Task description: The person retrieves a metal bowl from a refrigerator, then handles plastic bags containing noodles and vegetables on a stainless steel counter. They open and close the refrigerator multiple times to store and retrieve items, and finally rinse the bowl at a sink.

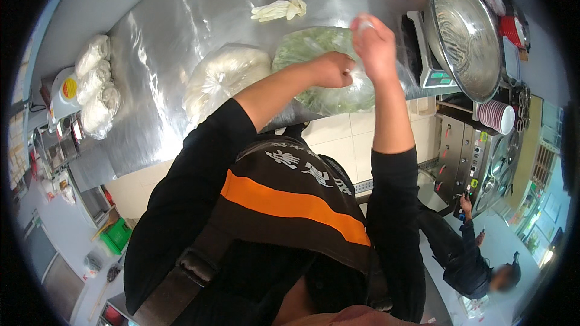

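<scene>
A clear plastic bag of pale green shredded vegetable rests on the steel table in front of me. Over its near right part my left hand is closed, with a bit of clear film at its fingers. My right hand is raised just right of it, fingers curled around a gathered end of clear plastic that looks like the bag's neck. To the left of the green bag stands a second clear bag with whitish contents. A crumpled pale glove lies on the table beyond the bags.
Right of my hands, a large steel bowl smeared inside sits over a digital scale. Several wrapped white packages are stacked at the left table end. Stacked bowls stand on the cooking unit, where another person is working.
</scene>
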The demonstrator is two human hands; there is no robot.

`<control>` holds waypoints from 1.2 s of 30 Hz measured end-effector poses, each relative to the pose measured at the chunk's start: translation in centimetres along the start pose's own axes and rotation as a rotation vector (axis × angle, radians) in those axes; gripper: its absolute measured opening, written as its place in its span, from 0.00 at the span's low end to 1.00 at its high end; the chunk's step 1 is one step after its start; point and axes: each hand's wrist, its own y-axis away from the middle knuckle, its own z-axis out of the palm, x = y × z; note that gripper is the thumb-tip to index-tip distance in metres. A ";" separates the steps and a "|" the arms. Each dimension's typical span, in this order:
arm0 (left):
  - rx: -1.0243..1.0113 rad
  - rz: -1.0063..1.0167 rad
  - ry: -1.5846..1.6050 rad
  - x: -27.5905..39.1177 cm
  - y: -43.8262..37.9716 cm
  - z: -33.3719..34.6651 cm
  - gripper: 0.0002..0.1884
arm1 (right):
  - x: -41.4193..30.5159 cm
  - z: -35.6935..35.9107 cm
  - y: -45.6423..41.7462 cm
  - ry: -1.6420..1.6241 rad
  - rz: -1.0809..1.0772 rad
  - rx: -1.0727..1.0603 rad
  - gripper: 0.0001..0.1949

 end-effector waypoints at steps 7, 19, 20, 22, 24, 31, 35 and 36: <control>-0.092 -0.402 0.432 0.1 -0.7 -2.6 0.19 | -0.8 -5.2 0.2 0.497 -0.175 -0.391 0.21; -0.172 -0.591 0.787 -1.1 -1.4 -3.3 0.19 | 6.2 -7.0 3.3 0.925 -0.028 -0.288 0.13; -0.179 -0.592 0.805 -1.3 -1.3 -3.3 0.19 | 6.5 -6.8 3.8 0.862 -0.061 -0.297 0.12; -0.218 -0.540 0.847 -0.9 -1.4 -3.6 0.17 | 7.0 -6.5 5.2 0.741 -0.126 -0.306 0.11; -0.230 -0.493 0.878 -1.1 -1.1 -3.8 0.14 | 6.2 -5.3 6.0 0.917 -0.218 -0.385 0.10; -0.141 -0.408 0.795 0.1 0.1 -5.3 0.09 | 8.2 -5.8 3.3 0.465 -0.151 -0.146 0.09; -0.126 -0.232 0.773 -2.7 0.3 -3.7 0.09 | 9.6 -6.5 1.2 0.297 0.109 -0.252 0.08; -0.087 -0.219 0.772 -3.0 0.4 -3.2 0.07 | 9.8 -6.6 0.9 0.285 0.131 -0.274 0.07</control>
